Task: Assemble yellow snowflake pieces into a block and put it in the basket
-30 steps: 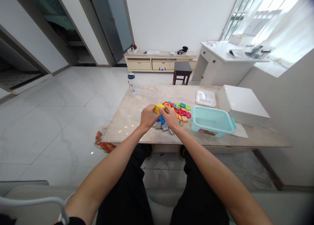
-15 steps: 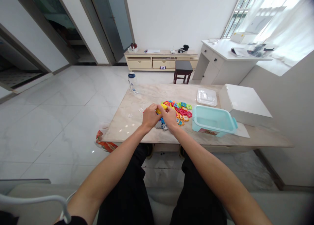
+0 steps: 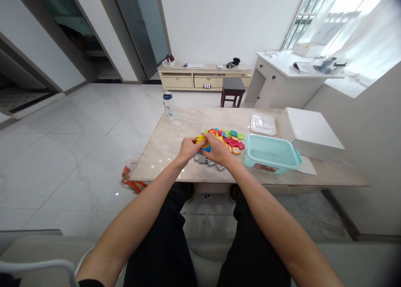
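Note:
Between my two hands is a yellow toothed plastic building piece (image 3: 201, 140), partly covered by fingers. My left hand (image 3: 187, 149) is closed on its left side, thumb and fingers pinching it. From the right, my right hand (image 3: 217, 150) grips the same piece, its fingers over the top. Behind and beside the hands lies a spread of colourful interlocking pieces (image 3: 233, 142), red, orange, blue and green. Grey pieces (image 3: 201, 158) lie just in front of the hands, nearer the table edge. Small white square cards (image 3: 166, 147) rest to the left.
A light teal plastic bin (image 3: 272, 151) stands right of the pieces, with a clear lid (image 3: 262, 124) behind it. A white box (image 3: 313, 130) sits farther right. At the table's far left corner stands a water bottle (image 3: 168, 105). A dark stool (image 3: 232, 88) is beyond the table.
The yellow piece has turned and shifted left in my hands. My right hand has moved left over it, and my left hand has come lower and left. More grey pieces now show.

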Motion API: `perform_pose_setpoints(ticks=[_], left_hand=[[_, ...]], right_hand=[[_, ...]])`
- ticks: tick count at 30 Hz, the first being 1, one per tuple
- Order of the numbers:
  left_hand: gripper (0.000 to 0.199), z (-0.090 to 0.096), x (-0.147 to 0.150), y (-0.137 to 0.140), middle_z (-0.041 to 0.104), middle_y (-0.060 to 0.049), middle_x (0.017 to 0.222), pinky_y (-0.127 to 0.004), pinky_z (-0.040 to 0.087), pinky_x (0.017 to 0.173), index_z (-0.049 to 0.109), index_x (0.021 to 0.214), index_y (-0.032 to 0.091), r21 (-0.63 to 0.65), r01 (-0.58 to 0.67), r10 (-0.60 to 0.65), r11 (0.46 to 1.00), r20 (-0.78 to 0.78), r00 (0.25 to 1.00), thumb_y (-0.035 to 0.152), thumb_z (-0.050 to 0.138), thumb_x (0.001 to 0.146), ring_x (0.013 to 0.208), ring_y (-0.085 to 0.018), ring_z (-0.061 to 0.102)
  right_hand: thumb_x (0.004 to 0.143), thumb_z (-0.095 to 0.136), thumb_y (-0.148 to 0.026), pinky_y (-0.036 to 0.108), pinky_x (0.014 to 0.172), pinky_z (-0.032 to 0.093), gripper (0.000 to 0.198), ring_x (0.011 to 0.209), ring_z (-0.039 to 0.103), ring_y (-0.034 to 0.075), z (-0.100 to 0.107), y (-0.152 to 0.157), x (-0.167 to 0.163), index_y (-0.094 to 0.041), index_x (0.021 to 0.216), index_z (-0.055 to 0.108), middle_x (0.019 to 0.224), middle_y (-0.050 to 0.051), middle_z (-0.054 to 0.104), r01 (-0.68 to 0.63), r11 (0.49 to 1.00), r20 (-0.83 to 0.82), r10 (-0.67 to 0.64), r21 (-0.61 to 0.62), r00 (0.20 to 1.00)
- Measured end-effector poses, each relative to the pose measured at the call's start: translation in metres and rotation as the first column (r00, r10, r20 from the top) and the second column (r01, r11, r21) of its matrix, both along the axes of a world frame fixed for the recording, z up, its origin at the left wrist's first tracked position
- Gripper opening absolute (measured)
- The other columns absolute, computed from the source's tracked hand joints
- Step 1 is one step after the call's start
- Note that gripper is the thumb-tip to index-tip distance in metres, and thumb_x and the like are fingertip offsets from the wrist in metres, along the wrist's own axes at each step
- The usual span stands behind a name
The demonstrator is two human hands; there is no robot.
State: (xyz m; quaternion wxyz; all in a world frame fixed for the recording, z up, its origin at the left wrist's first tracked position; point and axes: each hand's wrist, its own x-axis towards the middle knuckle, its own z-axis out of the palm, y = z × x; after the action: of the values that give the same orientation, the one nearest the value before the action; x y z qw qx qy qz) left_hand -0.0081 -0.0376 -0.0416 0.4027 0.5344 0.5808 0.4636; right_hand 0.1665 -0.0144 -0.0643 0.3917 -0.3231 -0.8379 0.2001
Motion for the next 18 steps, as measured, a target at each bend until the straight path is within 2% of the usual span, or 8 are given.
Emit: perform_pose_setpoints(ticks=[4,7,12,18], left_hand=[[0.035,-0.0005,0.0059,-0.0029,0.074,-0.004,0.073,-0.024,0.043,0.059,0.078,0.074,0.014,0.041,0.024,-0.019,0.999,-0.117,0.993,0.049,0.08,0.076,0.07,-0.019,0.067],[0.035,-0.0006,0.0072,-0.0023,0.073,-0.004,0.071,-0.024,0.042,0.058,0.078,0.072,0.014,0.045,0.039,-0.033,0.998,-0.128,0.991,0.049,0.079,0.076,0.068,-0.019,0.066],[0.037,-0.0016,0.0043,0.0005,0.073,-0.003,0.072,-0.024,0.044,0.06,0.077,0.073,0.014,0.078,0.049,-0.039,0.996,-0.125,0.991,0.051,0.079,0.076,0.069,-0.018,0.066],[0.039,-0.0007,0.0025,0.0009,0.068,-0.003,0.067,-0.024,0.043,0.059,0.073,0.069,0.016,0.122,-0.005,0.027,0.993,-0.179,0.983,0.054,0.08,0.073,0.068,-0.018,0.064]], right_hand=[[0.086,0.076,-0.017,0.05,0.117,0.051,0.061,0.134,0.066,0.032,-0.0044,0.0029,-0.0045,-0.016,0.146,0.064,0.14,0.018,0.07,0.079,0.997,0.072,-0.077,-0.02,0.994],[0.084,0.078,-0.014,0.048,0.114,0.053,0.059,0.129,0.069,0.032,-0.0044,0.0052,-0.0051,-0.016,0.142,0.066,0.137,0.018,0.072,0.107,0.993,0.087,-0.104,-0.041,0.991],[0.083,0.08,-0.013,0.048,0.113,0.053,0.059,0.126,0.07,0.032,-0.0036,0.0083,-0.0035,-0.017,0.14,0.068,0.133,0.017,0.074,0.094,0.995,0.065,-0.092,-0.03,0.994],[0.084,0.076,-0.01,0.048,0.115,0.052,0.06,0.13,0.067,0.031,-0.0008,0.0045,-0.005,-0.019,0.142,0.066,0.136,0.016,0.072,0.092,0.996,0.039,-0.093,0.01,0.995]])
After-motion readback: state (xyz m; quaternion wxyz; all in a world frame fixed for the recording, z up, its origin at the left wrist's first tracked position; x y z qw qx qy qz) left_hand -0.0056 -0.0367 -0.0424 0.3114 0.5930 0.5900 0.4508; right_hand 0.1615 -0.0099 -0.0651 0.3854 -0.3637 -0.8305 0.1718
